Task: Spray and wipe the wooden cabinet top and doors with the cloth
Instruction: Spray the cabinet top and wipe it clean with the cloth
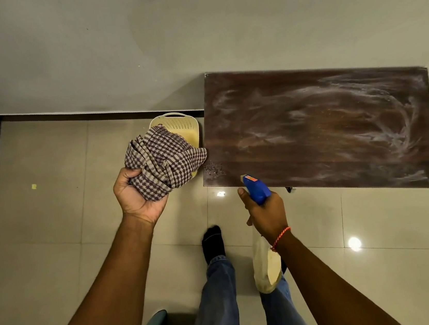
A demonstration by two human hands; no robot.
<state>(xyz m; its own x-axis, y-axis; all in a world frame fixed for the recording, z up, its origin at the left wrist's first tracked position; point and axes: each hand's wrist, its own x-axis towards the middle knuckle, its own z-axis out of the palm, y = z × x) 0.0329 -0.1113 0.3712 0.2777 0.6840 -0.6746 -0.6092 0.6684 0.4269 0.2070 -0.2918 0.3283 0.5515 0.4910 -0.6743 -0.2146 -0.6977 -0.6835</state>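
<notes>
Head view, single wide-angle camera.
Station: worn on the person's head, at standing height, above and just short of the cabinet top [312,128].
Facing: forward and steeply down. The wall [112,40] filled the upper third and the tiled floor [41,237] the left side and bottom. The person's own foot [212,241] showed at lower centre.
Framing: the cabinet top lay right of centre, seen from above, its edges slanting down to the right.
Nearness: close. Both forearms entered from the bottom edge, the left hand [136,196] sat mid-frame, and the right hand [266,215] sat just beside the cabinet's near edge.
</notes>
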